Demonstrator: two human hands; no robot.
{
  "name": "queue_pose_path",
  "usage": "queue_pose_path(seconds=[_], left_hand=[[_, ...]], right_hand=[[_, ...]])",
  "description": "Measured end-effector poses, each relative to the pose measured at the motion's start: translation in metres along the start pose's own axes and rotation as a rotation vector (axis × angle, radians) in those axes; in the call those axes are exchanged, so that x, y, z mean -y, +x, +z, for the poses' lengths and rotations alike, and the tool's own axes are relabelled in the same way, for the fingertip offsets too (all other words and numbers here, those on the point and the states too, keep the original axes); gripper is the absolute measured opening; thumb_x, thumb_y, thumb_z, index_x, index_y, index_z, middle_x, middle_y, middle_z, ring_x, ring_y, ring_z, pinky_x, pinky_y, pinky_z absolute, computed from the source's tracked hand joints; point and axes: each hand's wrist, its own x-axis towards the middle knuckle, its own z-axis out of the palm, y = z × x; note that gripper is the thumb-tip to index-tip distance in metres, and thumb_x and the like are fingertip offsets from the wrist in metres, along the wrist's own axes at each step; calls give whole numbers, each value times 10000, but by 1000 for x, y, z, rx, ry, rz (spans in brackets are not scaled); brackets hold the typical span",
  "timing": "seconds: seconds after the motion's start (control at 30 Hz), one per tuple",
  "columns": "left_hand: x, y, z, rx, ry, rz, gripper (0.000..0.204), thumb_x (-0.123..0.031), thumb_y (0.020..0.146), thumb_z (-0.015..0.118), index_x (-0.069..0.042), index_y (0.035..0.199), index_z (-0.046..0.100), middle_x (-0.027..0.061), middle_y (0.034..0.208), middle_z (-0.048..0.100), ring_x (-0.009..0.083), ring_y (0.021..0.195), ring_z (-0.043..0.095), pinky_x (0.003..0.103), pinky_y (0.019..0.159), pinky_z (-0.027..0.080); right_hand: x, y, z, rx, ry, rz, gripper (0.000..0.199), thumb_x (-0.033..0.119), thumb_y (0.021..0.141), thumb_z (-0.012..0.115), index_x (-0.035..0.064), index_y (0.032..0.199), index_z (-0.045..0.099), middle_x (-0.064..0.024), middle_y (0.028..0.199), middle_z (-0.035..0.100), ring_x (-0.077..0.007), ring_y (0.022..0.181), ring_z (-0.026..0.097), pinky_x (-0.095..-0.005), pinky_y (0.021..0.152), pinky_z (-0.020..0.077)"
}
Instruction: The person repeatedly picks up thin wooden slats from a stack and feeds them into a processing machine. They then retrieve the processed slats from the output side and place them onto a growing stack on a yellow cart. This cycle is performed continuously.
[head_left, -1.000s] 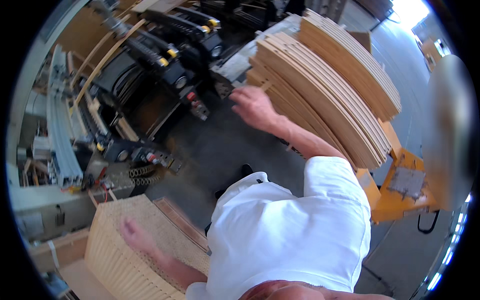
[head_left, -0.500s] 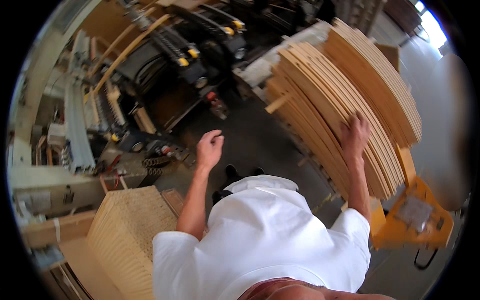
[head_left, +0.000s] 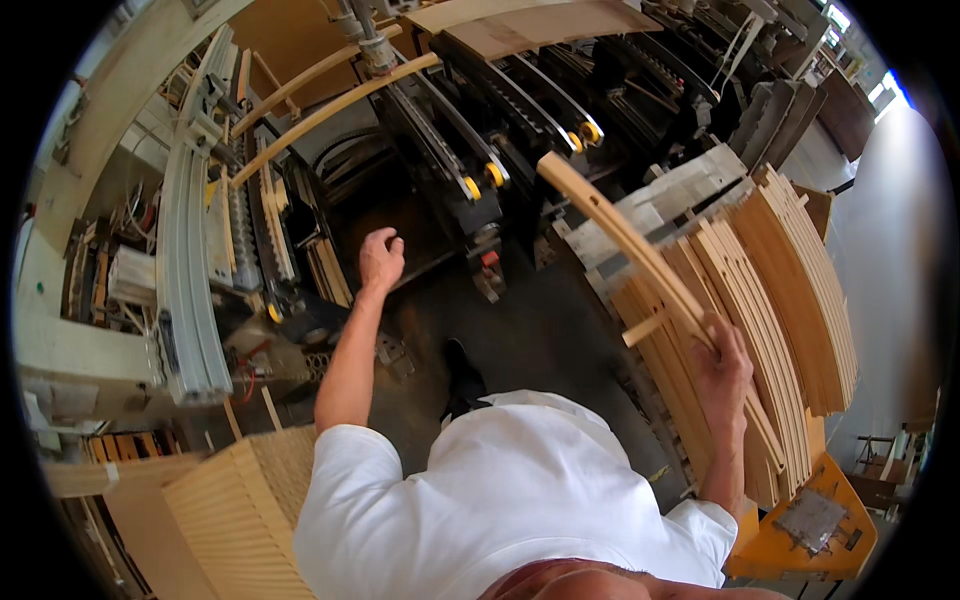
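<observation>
My right hand (head_left: 724, 365) is wrapped round a long, curved wooden slat (head_left: 625, 235) with small slots along it. The slat's far end is lifted clear and points toward the machine, while its near part lies over a stack of similar curved slats (head_left: 765, 330). My left hand (head_left: 382, 260) hangs in the air in front of the machine, its fingers loosely curled and nothing visible in it. Beyond my left hand stands the machine with black rails (head_left: 430, 130) and yellow round ends. Two curved wooden pieces (head_left: 335, 110) rest at its left side.
A grey metal beam (head_left: 190, 290) runs along the left. Near my left elbow is a tall stack of light wooden pieces (head_left: 245, 500). A yellow metal stand (head_left: 815, 520) is at the near right. Broader curved boards (head_left: 800, 280) fill the stack's right side.
My right hand has gone from resting on the stack to gripping a curved slat, raised at its far end. My left hand has moved left and farther away. My view has turned toward the machine.
</observation>
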Motion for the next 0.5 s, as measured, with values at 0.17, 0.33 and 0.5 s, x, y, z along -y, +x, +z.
queue_pose_path(seconds=[0.17,0.33,0.5], left_hand=[[72,180,-28,-34,330,23,411,-234,883,641,-48,1246,599,148,1305,541,394,1221,478,475,1032,407],[84,318,-42,38,532,-61,625,-299,912,638,-65,1442,403,146,1499,352,372,1428,250,530,1142,269],[100,368,-37,151,637,-89,682,-340,904,661,-141,1485,362,127,1524,319,360,1438,230,524,1163,219]], right_hand=[[72,51,76,138,64,38,381,103,788,795,62,1141,656,-132,955,666,-294,805,668,-365,684,531],[134,98,129,160,8,-74,388,134,779,804,66,1134,664,-110,874,664,-296,771,662,-377,657,531],[168,147,171,217,2,-184,373,177,791,797,78,1128,670,-104,860,662,-294,749,658,-386,644,528]])
